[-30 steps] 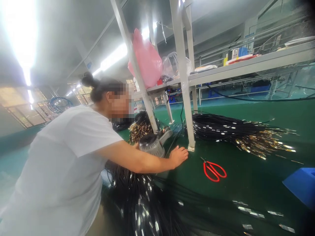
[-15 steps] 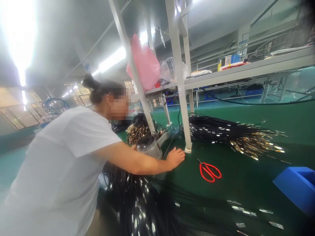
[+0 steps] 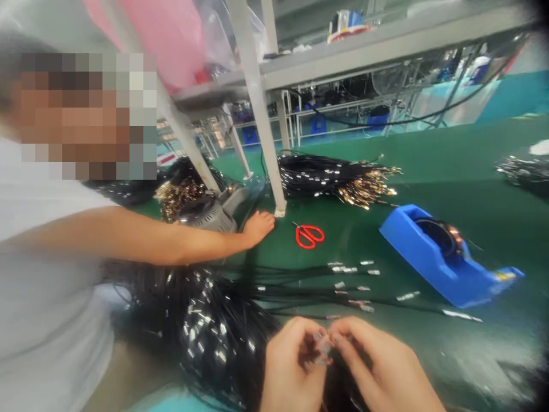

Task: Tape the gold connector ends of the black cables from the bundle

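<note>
My left hand point(image 3: 294, 363) and my right hand point(image 3: 381, 363) meet at the bottom of the view, fingers curled and fingertips nearly touching. A small cluster of shiny cable ends point(image 3: 322, 346) shows in my left fingers, blurred by motion. The right thumb and finger pinch at the same cluster; what exactly they grip is too blurred to tell. Left of my hands lies a thick bundle of black cables point(image 3: 218, 332). More black cables point(image 3: 300, 294) stretch across the green table point(image 3: 433, 171) just beyond my hands, with shiny tips.
A co-worker in a white shirt point(image 3: 47, 263) leans in from the left, one hand point(image 3: 259, 226) on the table. Red-handled scissors point(image 3: 309, 236), a blue tape dispenser point(image 3: 441, 263), a grey machine point(image 3: 210, 212) and another cable bundle point(image 3: 330, 177) lie around. A shelf post point(image 3: 261, 114) stands behind.
The view has swung down and to the right. Both my hands are now in sight with the cable ends, and the whole tape dispenser shows. The co-worker's hand stays by the post.
</note>
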`<state>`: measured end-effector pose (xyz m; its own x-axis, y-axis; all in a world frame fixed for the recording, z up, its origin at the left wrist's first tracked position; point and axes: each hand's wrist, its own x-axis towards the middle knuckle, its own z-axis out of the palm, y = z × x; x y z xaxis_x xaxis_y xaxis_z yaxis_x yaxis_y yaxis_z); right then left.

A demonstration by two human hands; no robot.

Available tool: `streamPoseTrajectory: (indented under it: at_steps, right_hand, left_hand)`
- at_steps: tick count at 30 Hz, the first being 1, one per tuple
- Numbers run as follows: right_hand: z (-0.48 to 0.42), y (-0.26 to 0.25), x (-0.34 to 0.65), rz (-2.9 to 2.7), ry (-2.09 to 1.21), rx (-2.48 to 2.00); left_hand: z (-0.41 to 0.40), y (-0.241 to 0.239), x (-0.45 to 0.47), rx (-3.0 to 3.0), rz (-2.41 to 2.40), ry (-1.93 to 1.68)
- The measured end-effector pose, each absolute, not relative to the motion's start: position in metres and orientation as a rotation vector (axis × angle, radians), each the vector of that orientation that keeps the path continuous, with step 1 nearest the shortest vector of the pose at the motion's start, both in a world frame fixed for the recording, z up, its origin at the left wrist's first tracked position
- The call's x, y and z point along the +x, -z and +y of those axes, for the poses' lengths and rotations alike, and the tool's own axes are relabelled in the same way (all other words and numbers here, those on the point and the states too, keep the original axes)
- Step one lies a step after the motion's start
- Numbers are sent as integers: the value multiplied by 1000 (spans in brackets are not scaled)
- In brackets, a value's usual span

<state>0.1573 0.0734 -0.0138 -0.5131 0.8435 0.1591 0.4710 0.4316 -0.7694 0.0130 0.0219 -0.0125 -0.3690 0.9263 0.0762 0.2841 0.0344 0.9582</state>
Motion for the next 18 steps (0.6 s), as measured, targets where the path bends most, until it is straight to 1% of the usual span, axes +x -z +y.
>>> streamPoseTrajectory:
  at_steps: [4, 6, 9, 12, 18]
  right_hand:
    - [78, 7, 151, -1879, -1337, -1191]
    - [80, 6, 149, -1723, -1444, -1227]
    - [83, 5, 146, -1602, -1465, -1200]
    - [83, 3, 142, -1619, -1458, -1158]
    - [73, -6, 134, -1687, -1316, -1013]
  left_hand:
    - [29, -6, 5, 1082, 1642, -1242]
    - [37, -10, -3, 1043, 1615, -1251]
    - [39, -9, -11, 972, 1557, -1269]
    - [38, -8, -12, 896, 1511, -1272]
    - [40, -11, -9, 862, 1454, -1333]
